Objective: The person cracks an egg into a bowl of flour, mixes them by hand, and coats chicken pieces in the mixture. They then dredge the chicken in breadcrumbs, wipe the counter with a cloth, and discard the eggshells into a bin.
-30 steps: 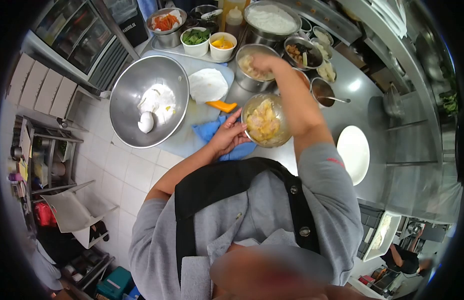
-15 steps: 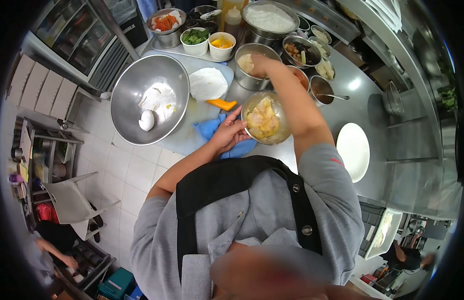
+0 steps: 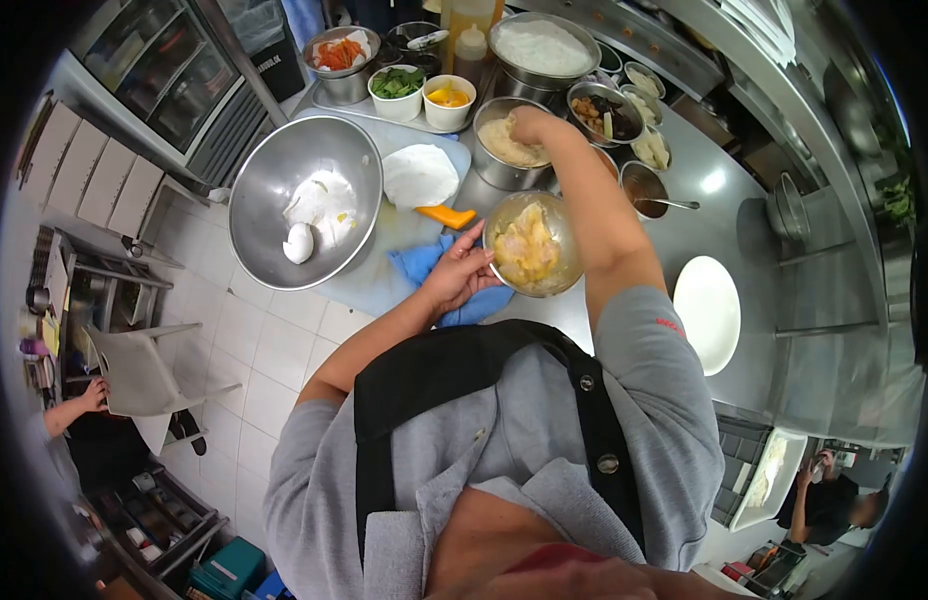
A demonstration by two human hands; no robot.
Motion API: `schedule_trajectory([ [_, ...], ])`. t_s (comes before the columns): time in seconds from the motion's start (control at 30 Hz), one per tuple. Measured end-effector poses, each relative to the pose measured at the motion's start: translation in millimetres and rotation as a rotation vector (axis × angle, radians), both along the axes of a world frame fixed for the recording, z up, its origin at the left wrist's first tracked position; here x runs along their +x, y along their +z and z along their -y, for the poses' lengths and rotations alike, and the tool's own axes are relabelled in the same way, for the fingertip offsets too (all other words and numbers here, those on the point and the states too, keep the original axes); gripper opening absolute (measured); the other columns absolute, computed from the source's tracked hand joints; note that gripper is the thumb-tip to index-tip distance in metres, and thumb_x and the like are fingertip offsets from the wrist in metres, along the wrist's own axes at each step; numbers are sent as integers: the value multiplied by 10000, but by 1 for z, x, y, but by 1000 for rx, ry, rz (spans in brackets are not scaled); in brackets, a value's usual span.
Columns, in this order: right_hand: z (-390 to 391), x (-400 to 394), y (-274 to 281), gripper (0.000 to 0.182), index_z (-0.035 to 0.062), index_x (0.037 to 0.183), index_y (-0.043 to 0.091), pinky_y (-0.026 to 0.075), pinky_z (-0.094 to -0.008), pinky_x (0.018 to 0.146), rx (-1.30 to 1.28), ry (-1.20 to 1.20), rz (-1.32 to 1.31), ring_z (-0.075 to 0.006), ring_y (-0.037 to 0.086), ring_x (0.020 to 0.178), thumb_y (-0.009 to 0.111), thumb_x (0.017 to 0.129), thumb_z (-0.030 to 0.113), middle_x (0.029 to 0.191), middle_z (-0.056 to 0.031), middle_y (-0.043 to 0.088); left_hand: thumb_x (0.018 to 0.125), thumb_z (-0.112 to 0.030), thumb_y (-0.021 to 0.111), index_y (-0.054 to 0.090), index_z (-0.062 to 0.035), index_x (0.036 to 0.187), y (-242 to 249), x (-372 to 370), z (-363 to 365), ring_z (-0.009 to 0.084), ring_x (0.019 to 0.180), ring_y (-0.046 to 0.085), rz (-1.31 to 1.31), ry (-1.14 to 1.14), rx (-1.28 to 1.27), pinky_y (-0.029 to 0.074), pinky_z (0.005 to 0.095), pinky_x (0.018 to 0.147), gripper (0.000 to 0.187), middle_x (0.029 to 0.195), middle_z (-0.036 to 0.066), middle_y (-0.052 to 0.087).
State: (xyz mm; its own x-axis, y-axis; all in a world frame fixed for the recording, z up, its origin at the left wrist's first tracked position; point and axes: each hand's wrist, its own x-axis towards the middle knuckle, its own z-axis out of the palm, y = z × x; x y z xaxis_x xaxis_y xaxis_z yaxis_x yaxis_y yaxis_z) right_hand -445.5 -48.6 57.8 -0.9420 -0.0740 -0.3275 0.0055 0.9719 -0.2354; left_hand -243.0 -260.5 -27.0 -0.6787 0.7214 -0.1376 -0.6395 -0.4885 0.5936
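Observation:
My left hand (image 3: 462, 272) grips the left rim of a small steel bowl (image 3: 574, 262) that holds wet, yellow-coated pieces (image 3: 525, 246). My right hand (image 3: 529, 124) reaches into a steel pot of pale crumbs (image 3: 506, 142); its fingers are bunched, and what they hold, if anything, is hidden. A blue cloth (image 3: 417, 260) lies under my left hand. Left of it, a large steel bowl (image 3: 254, 212) contains white powder and an eggshell (image 3: 298, 243). Between the bowls are a white round sheet (image 3: 420, 175) and an orange handle (image 3: 447, 216).
Behind stand tubs of green leaves (image 3: 397, 83) and yellow pieces (image 3: 447, 96), a bowl of white powder (image 3: 544, 45) and a squeeze bottle (image 3: 471, 50). A sauce pot with a spoon (image 3: 674, 203) and a white oval plate (image 3: 706, 312) are at right. Two other people are at the edges.
My right hand has lifted slightly within the crumb pot, showing more of the crumbs. My left hand keeps its hold on the small bowl. The other people have shifted.

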Motion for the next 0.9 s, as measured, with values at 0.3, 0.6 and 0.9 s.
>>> schedule_trajectory([
  [0.3, 4, 24, -40, 334, 10, 1003, 622, 446, -378, 793, -34, 122, -413, -278, 596, 887, 491, 788, 229, 991, -175, 624, 879, -103, 502, 191, -159, 1395, -2, 0, 0, 202, 911, 601, 12, 4, -9, 520, 355, 776, 605, 1163, 92, 520],
  [0.6, 3, -7, -20, 416, -6, 1146, 503, 483, -371, 715, -104, -57, 218, -275, 610, 846, 491, 784, 199, 990, -163, 614, 880, -89, 498, 165, -173, 1403, -1, -1, -2, 186, 868, 607, 39, 3, 1, 525, 346, 761, 625, 1081, 94, 553],
  [0.9, -3, 22, -14, 620, 11, 1208, 460, 440, -359, 873, 53, 176, -62, -289, 520, 1076, 686, 660, 192, 1170, -186, 529, 884, -94, 489, 144, -183, 1408, 3, -1, -1, 189, 871, 607, 41, -1, -27, 524, 340, 764, 634, 1078, 108, 554],
])
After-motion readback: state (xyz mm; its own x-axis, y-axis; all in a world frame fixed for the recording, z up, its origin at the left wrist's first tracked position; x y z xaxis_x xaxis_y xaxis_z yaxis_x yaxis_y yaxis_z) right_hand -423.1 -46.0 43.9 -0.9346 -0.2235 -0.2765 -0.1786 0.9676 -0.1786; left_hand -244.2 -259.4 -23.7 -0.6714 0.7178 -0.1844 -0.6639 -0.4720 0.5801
